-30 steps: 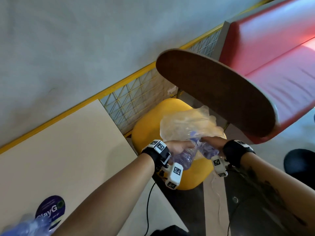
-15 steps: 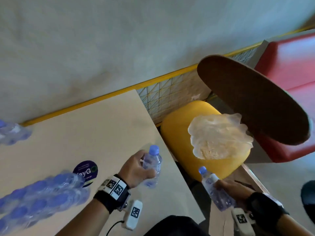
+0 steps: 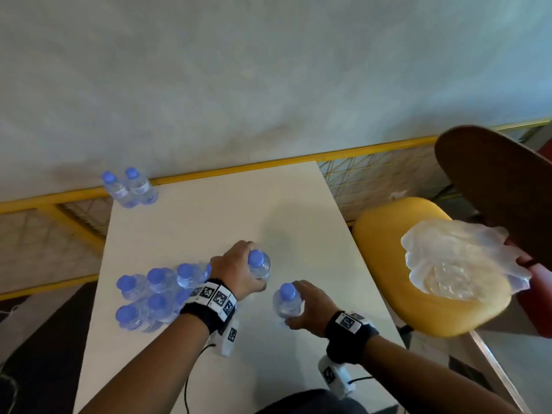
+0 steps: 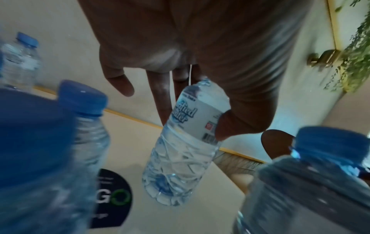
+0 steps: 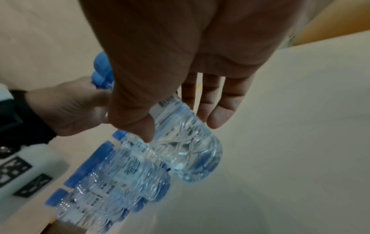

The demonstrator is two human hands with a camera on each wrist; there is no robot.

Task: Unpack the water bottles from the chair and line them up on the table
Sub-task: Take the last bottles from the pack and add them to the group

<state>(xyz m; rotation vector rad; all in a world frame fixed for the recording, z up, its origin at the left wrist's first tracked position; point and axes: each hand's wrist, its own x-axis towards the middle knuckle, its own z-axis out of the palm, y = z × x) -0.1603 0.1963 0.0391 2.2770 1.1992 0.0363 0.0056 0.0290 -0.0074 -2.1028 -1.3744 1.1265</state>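
My left hand (image 3: 239, 271) grips a clear water bottle with a blue cap (image 3: 259, 265) round its label, thumb (image 4: 228, 125) on the front. It stands about upright near the middle of the beige table (image 3: 209, 216). My right hand (image 3: 310, 303) holds a second bottle (image 3: 287, 300) a little nearer and to the right. Whether either base touches the table I cannot tell. A cluster of several bottles (image 3: 149, 294) stands just left of my left wrist. Two more bottles (image 3: 130, 188) stand at the table's far left corner. The empty plastic wrap (image 3: 457, 258) lies on the yellow chair seat (image 3: 385, 243).
A dark round sticker (image 4: 114, 201) is on the table near the left-hand bottle. The chair's brown backrest (image 3: 493, 186) rises at the right. A yellow rail with wire mesh (image 3: 373, 171) runs behind the table, below a grey wall. The table's right edge is near my right wrist.
Both hands lifted a bottle each out of the wrap on the chair and carried them left over the table. The view swung left, bringing the bottle cluster into sight.
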